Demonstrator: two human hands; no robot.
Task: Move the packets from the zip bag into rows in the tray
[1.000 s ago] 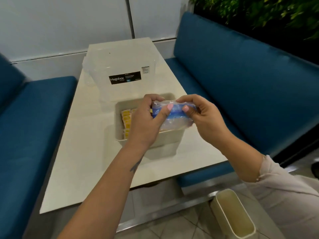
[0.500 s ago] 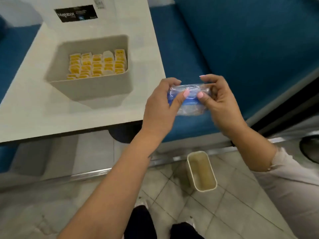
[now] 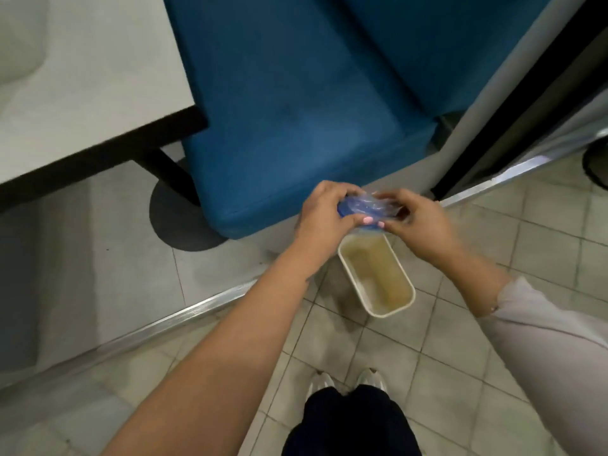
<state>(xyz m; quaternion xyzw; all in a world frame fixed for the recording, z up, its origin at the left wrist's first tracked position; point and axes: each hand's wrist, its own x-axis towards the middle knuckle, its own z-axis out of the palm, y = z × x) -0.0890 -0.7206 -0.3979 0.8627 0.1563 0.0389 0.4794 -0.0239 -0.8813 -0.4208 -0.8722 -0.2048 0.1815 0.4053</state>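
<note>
I have the zip bag (image 3: 363, 209) crumpled between both hands, held over the near end of the cream bin (image 3: 376, 274) that stands on the tiled floor (image 3: 493, 340). My left hand (image 3: 324, 213) is curled around the bag's left end, thumb reaching across the front; my right hand (image 3: 419, 222) pinches the right end, thumb meeting the left thumb at the bag's lower edge. Both wrists are bent down and both forearms reach forward and converge above the bin, so the bag hangs just above its rim.

My worry, judging from here: the plastic is bunched and slick, and I cannot tell whether any packets remain inside it. If I let go over the bin and something is left in there, it drops in with the bag and never reaches the tray, which is out of view. The bin is narrow, and the bag sits over one end only, beside the corner of the blue bench seat (image 3: 296, 126); a light, springy bag released off-centre could open out, catch the rim and slide onto the floor. The surface (image 3: 82, 93) is well away from the bin, up and to the left.
</note>
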